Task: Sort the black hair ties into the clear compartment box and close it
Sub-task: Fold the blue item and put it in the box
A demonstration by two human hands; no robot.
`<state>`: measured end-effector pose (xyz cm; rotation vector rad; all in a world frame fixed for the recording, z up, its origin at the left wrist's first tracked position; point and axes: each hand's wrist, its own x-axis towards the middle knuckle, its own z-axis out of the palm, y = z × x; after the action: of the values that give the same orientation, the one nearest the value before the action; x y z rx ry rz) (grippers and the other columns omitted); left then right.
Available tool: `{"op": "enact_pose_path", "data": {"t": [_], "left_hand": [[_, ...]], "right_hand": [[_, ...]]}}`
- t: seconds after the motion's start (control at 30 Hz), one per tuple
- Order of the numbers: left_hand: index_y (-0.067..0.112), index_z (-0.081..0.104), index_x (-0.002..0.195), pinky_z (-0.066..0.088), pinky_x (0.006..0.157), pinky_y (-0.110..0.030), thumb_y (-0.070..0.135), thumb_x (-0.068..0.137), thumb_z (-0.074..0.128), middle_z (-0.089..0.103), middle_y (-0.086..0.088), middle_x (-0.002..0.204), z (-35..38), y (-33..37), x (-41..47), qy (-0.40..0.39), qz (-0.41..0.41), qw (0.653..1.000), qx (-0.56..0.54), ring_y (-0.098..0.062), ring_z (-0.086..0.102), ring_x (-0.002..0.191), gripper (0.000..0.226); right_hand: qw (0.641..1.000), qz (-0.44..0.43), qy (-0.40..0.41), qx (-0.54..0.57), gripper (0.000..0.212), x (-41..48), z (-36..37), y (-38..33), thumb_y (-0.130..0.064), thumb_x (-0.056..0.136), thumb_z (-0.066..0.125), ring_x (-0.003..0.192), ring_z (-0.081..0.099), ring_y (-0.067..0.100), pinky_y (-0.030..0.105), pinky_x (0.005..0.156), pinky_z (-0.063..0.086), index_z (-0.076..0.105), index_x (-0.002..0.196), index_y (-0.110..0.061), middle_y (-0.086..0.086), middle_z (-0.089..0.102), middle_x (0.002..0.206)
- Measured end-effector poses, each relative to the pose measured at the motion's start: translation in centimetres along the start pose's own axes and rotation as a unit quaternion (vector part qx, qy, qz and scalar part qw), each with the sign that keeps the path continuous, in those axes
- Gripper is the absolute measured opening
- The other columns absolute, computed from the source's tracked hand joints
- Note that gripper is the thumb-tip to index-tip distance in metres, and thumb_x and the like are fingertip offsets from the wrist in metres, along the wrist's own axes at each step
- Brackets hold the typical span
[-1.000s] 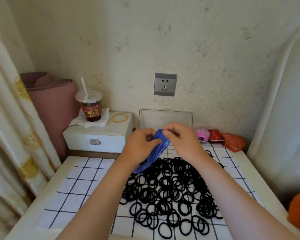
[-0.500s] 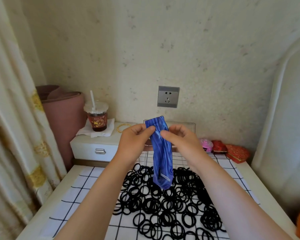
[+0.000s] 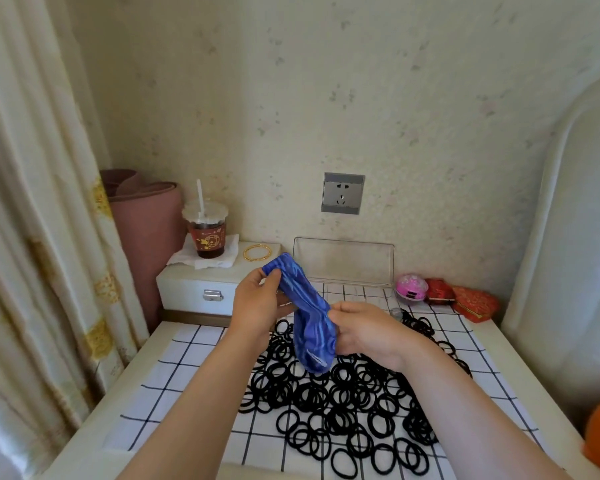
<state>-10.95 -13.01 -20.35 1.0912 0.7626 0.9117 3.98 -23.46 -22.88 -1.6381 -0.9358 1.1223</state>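
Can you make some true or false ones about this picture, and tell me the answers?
1. The left hand and the right hand both hold the blue bag. True.
2. The hair ties are already in the clear box. False: they lie in a pile on the checked cloth.
3. The cup has a straw in it. True.
4. The gold bangle is on a wrist. False: it lies on the drawer unit, beside the cup.
5. There is a socket on the wall. True.
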Motion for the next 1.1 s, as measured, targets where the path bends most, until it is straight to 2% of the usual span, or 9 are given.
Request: {"op": "enact_pose_path", "data": {"t": [0.07,0.17,0.33,0.47,0.57,0.67,0.77,0.93,1.1], "left_hand": [[0.011,0.062,0.117,0.059,0.06,-0.029,0.019,0.105,0.044,0.074,-0.009,0.094,-0.1,-0.2,0.6,-0.003,-0.018,1.0,-0.007,-0.02,0.074,0.074,0.023],[0.013,0.062,0.12,0.059,0.063,-0.032,0.021,0.105,0.043,0.073,-0.01,0.099,0.1,-0.5,1.3,-0.003,-0.021,1.0,0.001,-0.024,0.073,0.081,0.026],[0.016,0.065,0.112,0.061,0.077,-0.04,0.022,0.105,0.043,0.074,-0.009,0.103,0.6,-0.5,2.1,-0.019,-0.029,0.999,0.012,-0.03,0.072,0.097,0.024],[0.018,0.068,0.104,0.06,0.081,-0.044,0.026,0.104,0.045,0.075,-0.009,0.101,0.9,-0.1,1.8,-0.045,0.001,0.996,0.079,-0.029,0.073,0.094,0.024],[0.011,0.069,0.102,0.057,0.084,-0.048,0.028,0.1,0.053,0.074,-0.017,0.099,1.2,0.1,1.5,-0.076,0.034,0.989,0.123,-0.028,0.072,0.086,0.023],[0.01,0.072,0.092,0.058,0.072,-0.037,0.024,0.096,0.061,0.075,-0.013,0.088,1.6,0.3,0.9,-0.113,0.054,0.985,0.122,-0.022,0.07,0.078,0.018],[0.013,0.078,0.093,0.059,0.075,-0.035,0.021,0.092,0.067,0.077,-0.011,0.089,1.8,0.0,0.3,-0.143,0.081,0.978,0.126,-0.025,0.073,0.081,0.013],[0.016,0.068,0.114,0.058,0.088,-0.042,0.033,0.093,0.065,0.073,-0.011,0.11,0.6,-1.1,1.0,-0.184,0.024,0.975,0.125,-0.028,0.07,0.102,0.027],[0.012,0.066,0.119,0.042,0.109,-0.039,0.035,0.09,0.061,0.072,-0.007,0.116,-0.8,-3.1,0.5,-0.358,-0.084,0.899,0.238,-0.022,0.066,0.114,0.037]], "right_hand": [[0.997,0.001,-0.019,0.078,0.025,0.1,-0.1,0.0,-0.019,0.105,0.047,0.087,0.069,0.025,0.041,0.081,0.055,0.066,0.117,-0.008,0.011,0.074,0.101],[0.991,0.021,-0.071,0.112,0.027,0.3,-0.3,0.5,-0.02,0.104,0.051,0.092,0.067,0.023,0.039,0.083,0.053,0.066,0.121,-0.005,0.009,0.073,0.104],[0.988,0.04,-0.131,-0.078,0.021,0.2,-0.6,1.0,-0.018,0.1,0.057,0.097,0.068,0.023,0.046,0.096,0.052,0.069,0.114,-0.008,0.013,0.074,0.109],[0.97,0.026,-0.091,-0.223,0.016,-0.6,-0.9,-0.2,-0.021,0.096,0.062,0.094,0.07,0.014,0.036,0.092,0.058,0.068,0.111,-0.021,0.003,0.074,0.11],[0.963,-0.024,0.016,-0.269,0.021,-1.3,-1.3,-1.6,-0.024,0.092,0.065,0.097,0.068,0.012,0.032,0.086,0.057,0.062,0.113,-0.027,-0.005,0.069,0.107],[0.977,-0.116,0.056,-0.169,0.033,-1.7,-0.9,-3.0,-0.023,0.087,0.061,0.106,0.063,0.006,0.026,0.088,0.047,0.059,0.119,-0.031,-0.013,0.066,0.111],[0.984,-0.162,0.057,-0.042,0.02,-1.5,-0.1,-3.7,-0.031,0.091,0.066,0.099,0.069,0.002,0.026,0.087,0.052,0.07,0.11,-0.031,-0.012,0.076,0.103],[0.98,-0.155,0.106,0.072,0.019,-0.5,-0.6,-3.4,-0.015,0.094,0.067,0.097,0.074,0.03,0.043,0.089,0.059,0.072,0.109,-0.006,0.012,0.078,0.1],[0.965,-0.131,0.087,0.212,0.012,-0.2,-1.8,-3.4,-0.015,0.097,0.06,0.08,0.073,0.025,0.04,0.067,0.058,0.069,0.103,-0.01,0.01,0.074,0.093]]}}
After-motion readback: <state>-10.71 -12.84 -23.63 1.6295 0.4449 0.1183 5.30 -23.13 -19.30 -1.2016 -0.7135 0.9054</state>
